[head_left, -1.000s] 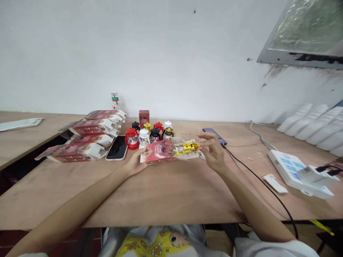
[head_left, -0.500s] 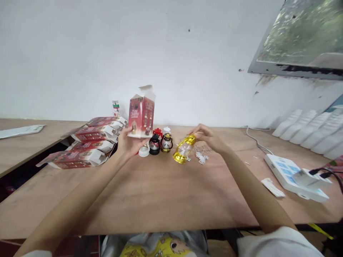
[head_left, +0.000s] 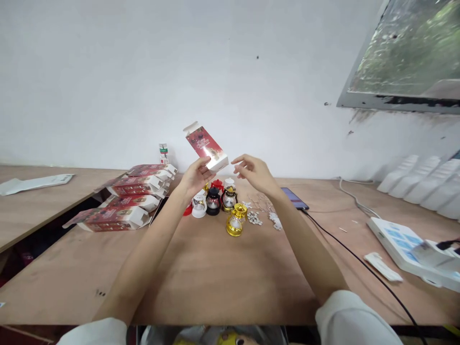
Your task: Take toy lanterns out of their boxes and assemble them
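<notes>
My left hand (head_left: 196,176) grips the lower end of a red and white printed carton (head_left: 207,145), raised above the table and tilted, its end flap open at the upper left. To the right of the carton's base, my right hand (head_left: 252,168) is held in the air with fingers apart and nothing in it. Below the hands a gold lantern (head_left: 236,221) stands upright on the table. Behind it are a black-and-gold lantern (head_left: 229,200), a black lantern (head_left: 213,202), a white lantern (head_left: 199,205) and red ones (head_left: 217,185), partly hidden.
Several red cartons (head_left: 118,218) lie on the left. Small round pieces (head_left: 254,218) and white bits (head_left: 276,221) lie near my right forearm. A phone (head_left: 293,197) with a cable, a power strip (head_left: 406,244) and white bottle-like shapes (head_left: 413,177) are on the right.
The gold lantern left my right hand and now stands on the table. My left hand has tipped the carton over and moved it right. The right hand has moved up and left.
</notes>
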`<state>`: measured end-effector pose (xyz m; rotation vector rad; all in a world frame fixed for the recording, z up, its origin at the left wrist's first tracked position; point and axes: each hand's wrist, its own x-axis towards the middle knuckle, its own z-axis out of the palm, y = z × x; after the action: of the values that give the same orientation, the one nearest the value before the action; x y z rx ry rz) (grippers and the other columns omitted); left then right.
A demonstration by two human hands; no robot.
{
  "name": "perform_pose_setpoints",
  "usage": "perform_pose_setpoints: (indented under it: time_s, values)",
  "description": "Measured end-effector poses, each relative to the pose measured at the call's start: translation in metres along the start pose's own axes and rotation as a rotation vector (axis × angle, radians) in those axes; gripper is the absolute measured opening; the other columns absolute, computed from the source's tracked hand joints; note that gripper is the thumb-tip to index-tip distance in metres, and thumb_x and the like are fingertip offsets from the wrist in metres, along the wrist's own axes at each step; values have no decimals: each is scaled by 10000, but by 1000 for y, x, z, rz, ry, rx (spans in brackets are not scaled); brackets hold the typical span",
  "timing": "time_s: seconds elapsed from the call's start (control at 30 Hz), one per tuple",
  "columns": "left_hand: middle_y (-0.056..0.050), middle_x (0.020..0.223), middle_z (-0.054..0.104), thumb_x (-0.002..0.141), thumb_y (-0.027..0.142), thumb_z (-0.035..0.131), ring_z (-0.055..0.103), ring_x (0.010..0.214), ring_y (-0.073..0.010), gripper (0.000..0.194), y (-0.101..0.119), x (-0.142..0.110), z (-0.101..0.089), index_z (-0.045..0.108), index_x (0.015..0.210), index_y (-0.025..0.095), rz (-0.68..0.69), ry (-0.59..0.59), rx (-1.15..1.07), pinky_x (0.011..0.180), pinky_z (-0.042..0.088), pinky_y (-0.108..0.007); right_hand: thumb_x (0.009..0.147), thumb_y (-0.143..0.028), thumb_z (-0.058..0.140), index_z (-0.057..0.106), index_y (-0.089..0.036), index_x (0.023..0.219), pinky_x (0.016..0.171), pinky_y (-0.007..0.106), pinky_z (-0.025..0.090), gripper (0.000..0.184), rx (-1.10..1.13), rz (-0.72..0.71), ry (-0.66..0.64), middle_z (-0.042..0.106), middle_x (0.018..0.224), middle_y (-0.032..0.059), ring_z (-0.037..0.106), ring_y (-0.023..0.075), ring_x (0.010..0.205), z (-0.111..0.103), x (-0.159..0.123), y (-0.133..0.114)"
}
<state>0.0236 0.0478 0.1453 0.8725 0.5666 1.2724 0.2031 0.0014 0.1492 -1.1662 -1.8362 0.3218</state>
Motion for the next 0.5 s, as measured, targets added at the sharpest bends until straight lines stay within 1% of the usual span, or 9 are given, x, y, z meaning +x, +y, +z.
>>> perform_pose_setpoints:
  time_s: [0.03, 0.1, 0.2, 0.27, 0.33, 0.37, 0.43, 0.47, 0.5]
  values:
    - [-29, 754, 612, 576, 219, 694, 593, 779, -166, 202, -1, -1, 0, 563, 723, 177, -4, -10, 0, 779, 444, -282, 783, -242, 463, 602, -189, 957, 679, 300, 465, 229, 77, 11, 54, 643, 776, 31, 580, 126, 656, 1, 2, -4]
    - [-41, 771, 632, 601, 244, 694, 606, 789, -168, 206, -2, -4, 1, 581, 758, 173, 0, -40, 11, 780, 449, -275, 762, -223, 453, 617, -184, 932, 668, 294, 465, 239, 206, 39, 83, 625, 713, 19, 564, 115, 630, 5, 4, -9]
    - [-47, 800, 654, 623, 265, 690, 621, 781, -166, 227, -5, -7, 1, 593, 807, 174, 4, -64, 27, 766, 460, -271, 726, -213, 470, 612, -186, 910, 651, 285, 463, 233, 350, 83, 61, 610, 668, 0, 553, 105, 606, 12, 3, -9]
    - [-42, 782, 655, 622, 275, 695, 629, 768, -170, 233, -8, -9, 1, 588, 802, 174, -13, -45, 26, 746, 468, -269, 703, -210, 494, 587, -193, 921, 635, 282, 464, 238, 433, 116, 3, 605, 644, -15, 548, 103, 584, 14, 0, -6]
    - [-32, 736, 646, 615, 262, 701, 632, 761, -171, 223, -11, -9, 1, 582, 781, 171, 0, -11, 16, 736, 471, -261, 683, -207, 523, 567, -200, 909, 622, 280, 463, 230, 485, 133, -90, 597, 617, -27, 545, 105, 569, 13, -4, -5]
    - [-24, 712, 639, 612, 247, 703, 631, 755, -166, 213, -12, -9, 1, 579, 767, 170, 28, 7, 6, 737, 471, -254, 680, -209, 532, 565, -199, 879, 620, 278, 462, 202, 495, 129, -166, 594, 604, -28, 544, 106, 568, 12, -6, -6]
    - [-7, 679, 627, 610, 213, 706, 624, 729, -145, 193, -14, -8, 1, 576, 745, 168, 106, 43, -23, 744, 470, -237, 686, -219, 538, 570, -191, 817, 619, 272, 458, 137, 489, 92, -389, 599, 604, -21, 550, 108, 585, 9, -9, -10]
    - [-2, 671, 623, 614, 205, 706, 618, 712, -133, 185, -14, -7, 0, 575, 738, 165, 132, 58, -35, 745, 469, -229, 692, -225, 539, 576, -187, 809, 621, 270, 456, 128, 480, 62, -510, 606, 618, -15, 555, 110, 600, 8, -11, -14]
    - [-1, 669, 622, 621, 205, 704, 613, 694, -124, 179, -14, -6, -1, 574, 736, 161, 139, 70, -42, 742, 469, -226, 699, -230, 537, 584, -186, 823, 621, 268, 454, 140, 468, 30, -600, 613, 639, -11, 556, 109, 608, 7, -12, -17]
